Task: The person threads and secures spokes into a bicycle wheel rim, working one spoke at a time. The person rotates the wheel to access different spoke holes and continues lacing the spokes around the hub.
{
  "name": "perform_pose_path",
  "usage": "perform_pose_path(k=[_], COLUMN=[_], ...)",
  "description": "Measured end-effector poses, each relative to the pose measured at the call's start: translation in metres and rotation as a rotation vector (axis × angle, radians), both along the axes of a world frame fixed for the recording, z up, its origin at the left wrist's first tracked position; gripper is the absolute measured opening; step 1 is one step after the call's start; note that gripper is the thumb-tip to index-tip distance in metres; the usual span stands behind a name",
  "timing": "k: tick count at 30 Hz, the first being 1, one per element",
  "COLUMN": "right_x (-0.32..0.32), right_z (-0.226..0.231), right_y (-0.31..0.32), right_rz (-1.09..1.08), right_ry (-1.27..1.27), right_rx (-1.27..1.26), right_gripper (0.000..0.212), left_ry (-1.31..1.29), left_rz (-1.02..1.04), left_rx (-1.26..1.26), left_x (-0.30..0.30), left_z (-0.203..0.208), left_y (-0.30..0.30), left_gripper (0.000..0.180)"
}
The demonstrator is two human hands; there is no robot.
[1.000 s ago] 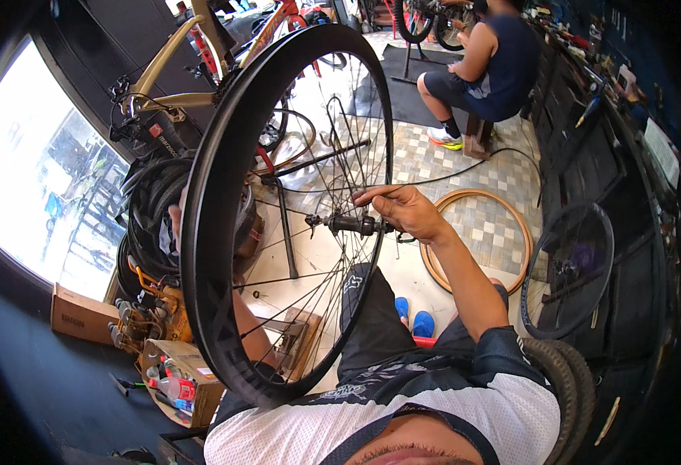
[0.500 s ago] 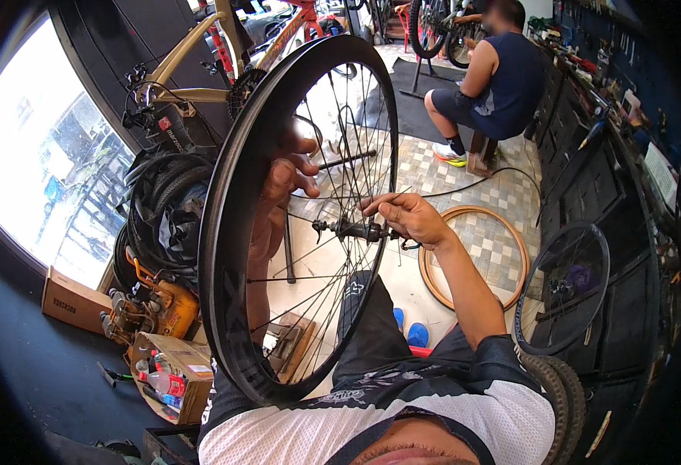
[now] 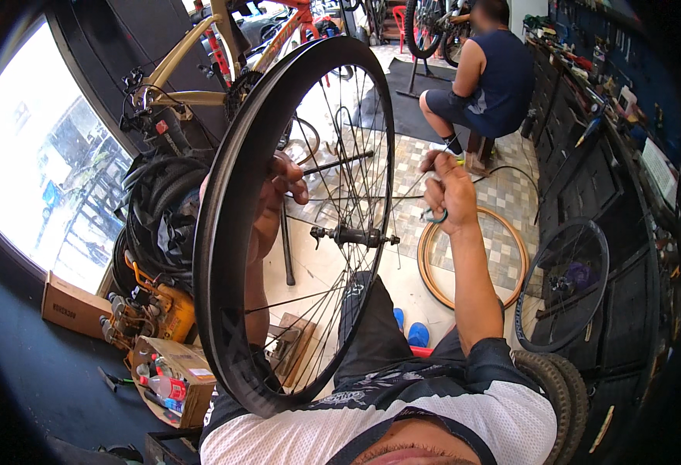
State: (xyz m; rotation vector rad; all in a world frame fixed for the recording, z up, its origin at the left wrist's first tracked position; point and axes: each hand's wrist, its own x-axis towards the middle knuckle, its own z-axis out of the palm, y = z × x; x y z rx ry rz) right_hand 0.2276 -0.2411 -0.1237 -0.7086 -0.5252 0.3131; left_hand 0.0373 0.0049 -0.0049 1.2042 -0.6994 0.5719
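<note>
A black deep-rimmed bicycle wheel (image 3: pixel 228 232) stands upright and tilted before me, its lower edge against my lap. My left hand (image 3: pixel 282 184) grips the rim from its far side, fingers curled inward by the spokes; the rim hides part of the palm. The black hub (image 3: pixel 356 235) sits amid thin spokes, its axle end pointing right. Right of the wheel and higher than the hub, my right hand (image 3: pixel 450 195) is closed, apart from the wheel. A small teal loop-shaped tool (image 3: pixel 435 217) shows under its fingers. Thin spoke-like lines run near this hand; I cannot tell whether it pinches one.
A tan-walled tyre (image 3: pixel 426 271) lies on the floor, and another wheel (image 3: pixel 520 310) leans against the dark drawers at right. A person (image 3: pixel 499 81) sits ahead near a bike. At left are hanging tyres (image 3: pixel 143 194), a yellow compressor (image 3: pixel 174 308) and a cardboard box (image 3: pixel 193 368).
My right hand has moved from beside the hub up and to the right, away from the wheel, with the teal tool. My left hand stays at the rim, its fingers slightly shifted.
</note>
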Motion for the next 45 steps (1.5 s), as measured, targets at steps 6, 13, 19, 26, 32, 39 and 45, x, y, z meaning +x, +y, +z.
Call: perform_pose_path(k=[6, 13, 19, 26, 32, 39, 45], right_x=[-0.055, -0.127, -0.130, -0.125, -0.125, -0.120, -0.123], right_z=[0.077, 0.101, 0.101, 0.102, 0.101, 0.101, 0.102], right_y=[0.007, 0.047, 0.068, 0.073, 0.072, 0.075, 0.071], right_rz=[-0.386, -0.537, -0.526, -0.549, -0.469, -0.455, -0.404], right_ry=[-0.517, -0.952, -0.967, -1.005, -0.947, -0.971, -0.835], right_rx=[-0.133, -0.311, -0.353, -0.326, -0.324, -0.307, -0.408], right_gripper=[0.026, 0.022, 0.018, 0.016, 0.018, 0.023, 0.026], left_ry=[0.004, 0.004, 0.043, 0.037, 0.090, 0.059, 0.049], left_rz=[0.011, -0.048, -0.080, -0.087, -0.060, -0.106, -0.045], left_rx=[-0.088, -0.135, -0.184, -0.185, -0.163, -0.187, -0.148], left_x=[0.006, 0.013, 0.013, 0.017, 0.014, 0.017, 0.018], left_z=[-0.003, -0.005, -0.009, -0.008, -0.002, -0.005, -0.004], left_y=[0.001, -0.002, 0.001, -0.001, -0.006, -0.008, -0.007], left_gripper=[0.030, 0.029, 0.030, 0.025, 0.021, 0.019, 0.017])
